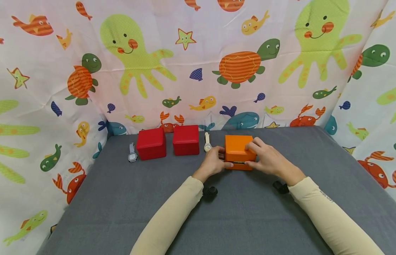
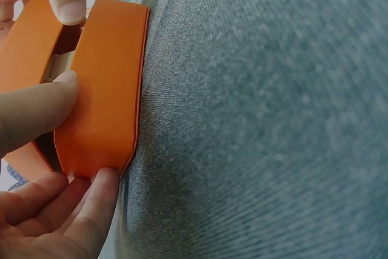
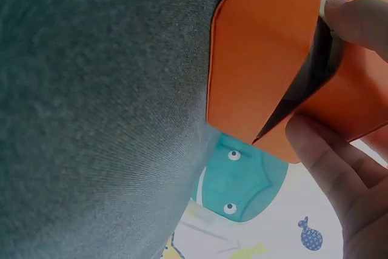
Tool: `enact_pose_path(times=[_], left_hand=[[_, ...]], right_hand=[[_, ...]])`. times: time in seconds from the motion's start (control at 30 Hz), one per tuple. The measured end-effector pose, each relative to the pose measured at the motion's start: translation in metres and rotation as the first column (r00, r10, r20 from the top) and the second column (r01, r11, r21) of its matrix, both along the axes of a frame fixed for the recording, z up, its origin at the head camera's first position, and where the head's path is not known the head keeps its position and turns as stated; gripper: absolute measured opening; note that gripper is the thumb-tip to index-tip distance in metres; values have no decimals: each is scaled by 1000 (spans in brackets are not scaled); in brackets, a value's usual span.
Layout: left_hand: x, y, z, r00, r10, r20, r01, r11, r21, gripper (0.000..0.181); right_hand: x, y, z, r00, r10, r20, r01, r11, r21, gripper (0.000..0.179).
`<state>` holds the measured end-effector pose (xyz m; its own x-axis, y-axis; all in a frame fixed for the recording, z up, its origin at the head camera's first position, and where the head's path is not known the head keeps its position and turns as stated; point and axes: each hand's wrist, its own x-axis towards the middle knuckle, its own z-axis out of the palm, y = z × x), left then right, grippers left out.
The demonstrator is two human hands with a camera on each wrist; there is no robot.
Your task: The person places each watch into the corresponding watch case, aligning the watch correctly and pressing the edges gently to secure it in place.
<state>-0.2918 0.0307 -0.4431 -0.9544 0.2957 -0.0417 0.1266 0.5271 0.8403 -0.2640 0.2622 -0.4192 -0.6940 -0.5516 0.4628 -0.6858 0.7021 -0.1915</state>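
Note:
An orange hinged box (image 1: 236,144) stands toward the back of the table, its lid partly lifted from the base. My left hand (image 1: 213,161) grips the box at its left side, thumb on the front edge of the base and fingers against the side wall in the left wrist view. The right hand (image 1: 269,157) holds the lid (image 3: 370,89), with its thumb at the front gap and fingers along the lid's side. Through the gap a pale insert (image 2: 62,65) shows; the rest of the inside is hidden. A cream wristwatch (image 1: 207,143) lies just left of the box, near my left fingers.
Two red boxes (image 1: 151,144), (image 1: 186,141) sit closed to the left along the back. A silver-grey wristwatch (image 1: 132,155) lies left of them. The grey cloth-covered table (image 1: 172,198) ends at a printed curtain (image 1: 198,71) behind. Black camera straps are at both wrists.

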Motion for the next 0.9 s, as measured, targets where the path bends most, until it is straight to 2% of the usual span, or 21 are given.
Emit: enact_pose_path(times=[0.33, 0.63, 0.77, 0.9], left_hand=[[-1, -1, -1, 1000, -16, -4, 16, 1000, -5, 61], [-1, -3, -1, 1000, -25, -12, 25, 1000, 11, 60], [1, -4, -1, 999, -31, -8, 31, 999, 24, 59], [2, -7, 1, 999, -31, -28, 33, 998, 50, 56]], right_hand=[[2, -1, -2, 1000, -17, -2, 17, 1000, 26, 44], [7, 0, -2, 999, -29, 27, 29, 1000, 13, 42], [10, 1, -1, 992, -69, 110, 75, 996, -54, 44], [15, 2, 0, 960, -125, 252, 169, 972, -161, 54]])
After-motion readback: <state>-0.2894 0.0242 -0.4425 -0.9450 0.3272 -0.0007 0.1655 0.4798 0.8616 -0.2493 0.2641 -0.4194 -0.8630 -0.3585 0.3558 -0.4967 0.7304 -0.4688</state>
